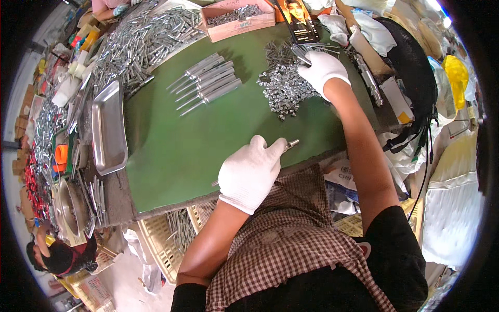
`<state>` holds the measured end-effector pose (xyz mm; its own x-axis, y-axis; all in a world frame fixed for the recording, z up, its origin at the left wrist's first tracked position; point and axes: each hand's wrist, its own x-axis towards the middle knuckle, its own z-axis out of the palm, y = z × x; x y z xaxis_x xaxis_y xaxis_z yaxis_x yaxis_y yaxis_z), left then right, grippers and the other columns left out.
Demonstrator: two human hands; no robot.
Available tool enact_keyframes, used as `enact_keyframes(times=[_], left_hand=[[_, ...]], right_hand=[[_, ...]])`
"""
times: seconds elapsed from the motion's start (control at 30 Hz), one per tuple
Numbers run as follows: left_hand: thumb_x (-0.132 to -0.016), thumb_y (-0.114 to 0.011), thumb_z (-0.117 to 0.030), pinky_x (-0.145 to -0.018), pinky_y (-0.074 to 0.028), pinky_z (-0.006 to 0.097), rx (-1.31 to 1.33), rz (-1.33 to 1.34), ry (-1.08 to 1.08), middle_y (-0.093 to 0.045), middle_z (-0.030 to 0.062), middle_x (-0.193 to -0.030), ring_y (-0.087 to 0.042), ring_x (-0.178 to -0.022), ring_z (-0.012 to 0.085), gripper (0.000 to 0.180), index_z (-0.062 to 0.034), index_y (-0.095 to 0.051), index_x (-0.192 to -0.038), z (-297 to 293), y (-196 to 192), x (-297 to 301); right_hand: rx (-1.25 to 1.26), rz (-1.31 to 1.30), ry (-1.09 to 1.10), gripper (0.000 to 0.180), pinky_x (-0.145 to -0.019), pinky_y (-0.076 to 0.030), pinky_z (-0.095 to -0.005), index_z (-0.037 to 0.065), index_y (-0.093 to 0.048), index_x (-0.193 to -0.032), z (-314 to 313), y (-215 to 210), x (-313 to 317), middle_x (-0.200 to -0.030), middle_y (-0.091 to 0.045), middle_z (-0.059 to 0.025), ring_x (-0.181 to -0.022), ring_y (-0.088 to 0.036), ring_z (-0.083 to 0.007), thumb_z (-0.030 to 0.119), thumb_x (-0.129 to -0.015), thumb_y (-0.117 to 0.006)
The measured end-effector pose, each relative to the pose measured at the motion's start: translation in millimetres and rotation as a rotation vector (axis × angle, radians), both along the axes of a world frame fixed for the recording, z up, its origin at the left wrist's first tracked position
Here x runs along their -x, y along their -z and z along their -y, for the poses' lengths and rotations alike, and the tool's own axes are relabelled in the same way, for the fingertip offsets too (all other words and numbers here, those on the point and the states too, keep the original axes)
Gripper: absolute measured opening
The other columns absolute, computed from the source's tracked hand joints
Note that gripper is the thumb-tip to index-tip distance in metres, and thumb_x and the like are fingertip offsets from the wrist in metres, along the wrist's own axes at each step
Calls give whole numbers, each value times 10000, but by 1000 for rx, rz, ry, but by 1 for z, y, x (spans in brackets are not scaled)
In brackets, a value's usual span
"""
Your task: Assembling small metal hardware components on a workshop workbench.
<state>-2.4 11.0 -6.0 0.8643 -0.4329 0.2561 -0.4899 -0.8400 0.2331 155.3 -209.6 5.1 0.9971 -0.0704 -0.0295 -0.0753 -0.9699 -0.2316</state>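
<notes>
My left hand (252,169), in a white glove, is closed around a slim metal tube (293,144) above the near part of the green work mat (171,156). One end of the tube sticks out past the thumb; most of it is hidden by the fingers. My right hand (325,73), gloved too, reaches over the far right of the mat, its fingers curled down at thin metal rods (327,48). What those fingertips pinch is hard to make out. Just left of it spreads a heap of small shiny metal pieces (286,91). Several metal tools with pointed shafts (208,83) lie in a row.
A steel tray (109,127) stands at the mat's left edge. Farther back are a large heap of metal tubes (150,39), a pink box (239,28) of small parts and a dark printed card (299,23). A black mesh bag (410,78) borders the right side.
</notes>
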Motion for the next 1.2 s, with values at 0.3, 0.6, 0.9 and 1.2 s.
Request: enact_keyframes(times=[0.3, 0.6, 0.9, 1.2], left_hand=[[-833, -637, -181, -510, -490, 376, 28, -56, -14, -559, 63, -789, -597, -568, 258, 209, -234, -673, -1032, -2, -3, 0], [-842, -628, -197, -541, -501, 382, 60, -85, 15, -567, 71, -796, -609, -594, 270, 234, -195, -680, -1071, -3, -6, -1], [-829, -633, -188, -535, -500, 374, 31, -73, -6, -560, 67, -787, -610, -593, 257, 215, -217, -679, -1037, -2, -4, 0], [-826, -634, -184, -528, -501, 376, 33, -27, -3, -556, 67, -789, -610, -584, 254, 216, -220, -668, -1036, -2, -3, 1]], right_hand=[[-287, 244, -372, 182, -814, -517, -437, 62, -616, -1024, -9, 8, 79, -963, -677, -160, -896, -658, -344, 207, -920, -580], [-462, 212, -404, 125, -710, -523, -382, 75, -665, -910, -30, 20, 147, -860, -658, -114, -821, -654, -313, 159, -822, -697], [-425, 386, -169, 169, -708, -511, -404, 77, -660, -916, -24, 22, 111, -889, -639, -122, -809, -643, -322, 216, -826, -697], [-165, 319, -288, 184, -697, -503, -430, 101, -625, -968, -22, 19, 116, -883, -614, -117, -806, -633, -337, 166, -806, -684]])
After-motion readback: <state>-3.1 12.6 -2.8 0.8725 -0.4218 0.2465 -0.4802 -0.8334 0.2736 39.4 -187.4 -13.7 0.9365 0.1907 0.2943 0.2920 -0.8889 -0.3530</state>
